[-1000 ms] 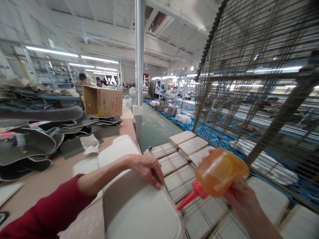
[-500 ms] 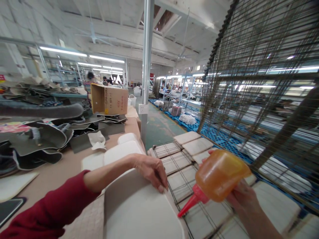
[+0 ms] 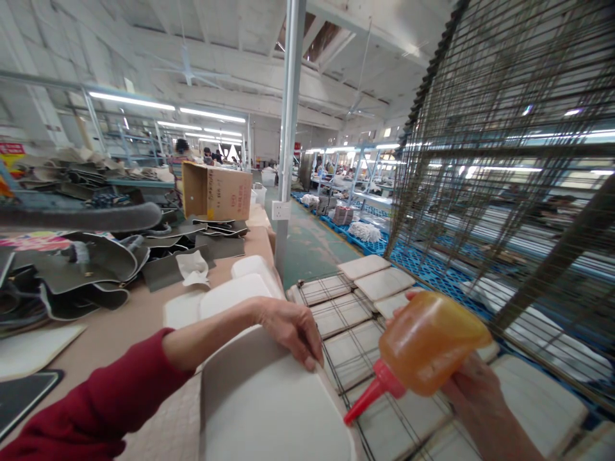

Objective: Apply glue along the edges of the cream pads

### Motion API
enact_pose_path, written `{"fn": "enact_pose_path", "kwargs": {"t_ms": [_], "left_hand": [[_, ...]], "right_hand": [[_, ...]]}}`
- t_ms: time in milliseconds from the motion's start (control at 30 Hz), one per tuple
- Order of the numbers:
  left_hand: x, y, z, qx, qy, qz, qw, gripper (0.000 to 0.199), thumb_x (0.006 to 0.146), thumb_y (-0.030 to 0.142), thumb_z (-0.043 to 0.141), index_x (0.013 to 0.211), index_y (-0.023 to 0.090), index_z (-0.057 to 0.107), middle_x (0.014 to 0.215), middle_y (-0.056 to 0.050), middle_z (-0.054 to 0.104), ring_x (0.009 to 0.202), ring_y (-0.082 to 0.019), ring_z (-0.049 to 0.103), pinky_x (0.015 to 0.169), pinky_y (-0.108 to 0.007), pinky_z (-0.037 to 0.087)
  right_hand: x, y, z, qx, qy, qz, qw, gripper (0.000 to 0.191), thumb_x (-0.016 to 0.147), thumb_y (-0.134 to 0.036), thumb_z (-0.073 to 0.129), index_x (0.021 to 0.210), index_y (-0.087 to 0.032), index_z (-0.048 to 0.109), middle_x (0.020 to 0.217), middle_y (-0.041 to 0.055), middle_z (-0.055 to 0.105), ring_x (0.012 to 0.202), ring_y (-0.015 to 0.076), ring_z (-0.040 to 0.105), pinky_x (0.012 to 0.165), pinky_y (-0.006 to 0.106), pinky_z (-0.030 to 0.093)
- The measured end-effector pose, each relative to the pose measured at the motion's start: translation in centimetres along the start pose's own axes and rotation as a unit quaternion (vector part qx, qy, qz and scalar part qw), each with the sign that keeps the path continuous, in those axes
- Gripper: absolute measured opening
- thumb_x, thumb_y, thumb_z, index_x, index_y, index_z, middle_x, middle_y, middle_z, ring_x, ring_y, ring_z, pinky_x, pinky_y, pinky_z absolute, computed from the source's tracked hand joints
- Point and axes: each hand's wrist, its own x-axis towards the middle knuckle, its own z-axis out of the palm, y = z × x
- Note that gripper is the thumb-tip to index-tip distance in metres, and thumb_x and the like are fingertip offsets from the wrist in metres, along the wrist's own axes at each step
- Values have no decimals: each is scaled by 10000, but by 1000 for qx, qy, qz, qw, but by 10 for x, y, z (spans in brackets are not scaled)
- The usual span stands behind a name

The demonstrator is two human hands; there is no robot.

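My left hand (image 3: 291, 330) pinches the upper right edge of a white rounded panel (image 3: 273, 403), its fingers closed along the rim. Wrapped around a squeeze bottle (image 3: 425, 342) of amber liquid, my right hand (image 3: 473, 384) tilts it down to the left. The bottle's red nozzle (image 3: 368, 398) points at the panel's right edge, its tip beside the rim; I cannot tell whether it touches. Behind my left hand, more white panels (image 3: 237, 291) lie on the brown-covered table (image 3: 139, 320).
On the right, a wire rack (image 3: 346, 320) carries several pale panels, and raised wire shelves (image 3: 500, 128) stand over it. A metal post (image 3: 289, 115) rises by the table. A cardboard box (image 3: 221, 192) and dark cut pieces (image 3: 86, 262) lie at left. Other people are far back.
The view has shifted slightly, so the background sits a little further right. The bottle has moved marginally right and down; my left hand keeps its grip on the panel edge.
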Motion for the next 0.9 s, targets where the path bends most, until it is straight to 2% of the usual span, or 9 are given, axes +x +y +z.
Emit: {"fn": "enact_pose_path", "kwargs": {"t_ms": [67,133,267,367,467,600,667,767,900], "left_hand": [[1,-3,-1,1,-7,7,1000,469,640,436,748,875,30,736,755,-51,703,709,-156,611,641,-171,477],[1,-6,-1,5,-8,12,1000,491,641,445,744,884,19,733,760,-58,702,714,-157,610,643,-169,474],[-1,-8,-3,13,-4,4,1000,517,636,467,741,892,18,732,764,-67,702,718,-159,607,639,-165,469],[-5,-7,-4,12,0,-10,1000,556,656,509,708,912,17,728,764,-69,699,720,-156,594,649,-170,468],[-9,-6,-5,14,11,-19,1000,596,664,549,678,929,17,724,757,-66,691,708,-145,577,642,-168,460],[-14,-8,-7,14,47,-22,999,568,641,560,689,884,49,738,738,-52,684,690,-132,560,619,-168,442],[-16,-11,-8,13,69,-33,997,558,628,565,697,869,64,741,728,-46,682,670,-126,554,613,-173,435],[-21,-14,-9,9,102,-49,994,540,632,565,698,859,77,740,712,-32,670,640,-115,532,596,-179,420],[-28,-16,-9,16,143,-50,988,485,655,555,688,795,93,733,632,2,607,607,-99,474,533,-174,360]], "right_hand": [[2,-1,1,32,-62,6,998,824,449,-536,827,1192,-296,563,999,90,668,1029,331,576,887,466,446],[3,1,-2,31,-79,9,996,786,463,-510,830,1176,-303,571,972,78,676,1014,319,586,868,451,464],[4,12,-23,-33,20,-32,999,646,467,-512,832,1053,-336,627,812,19,694,798,251,650,695,342,532],[6,22,-38,-34,82,-81,993,491,430,-429,862,867,-334,659,748,-30,687,660,167,635,550,211,500],[10,29,-48,-20,111,-112,987,335,476,-369,845,741,-311,649,750,-40,683,628,139,619,508,177,478],[14,34,-52,-51,52,-140,987,307,429,-337,852,622,-299,615,696,-23,665,663,175,631,535,212,500],[13,37,-49,-55,27,-128,990,290,476,-427,822,646,-297,627,751,8,674,781,218,641,626,273,529],[6,42,-42,-48,40,-134,989,299,600,-552,715,720,-285,652,850,54,680,944,264,613,744,361,530],[-4,48,-38,-62,86,-149,983,363,643,-523,680,894,-262,666,944,81,672,1056,302,564,766,429,529]]}}
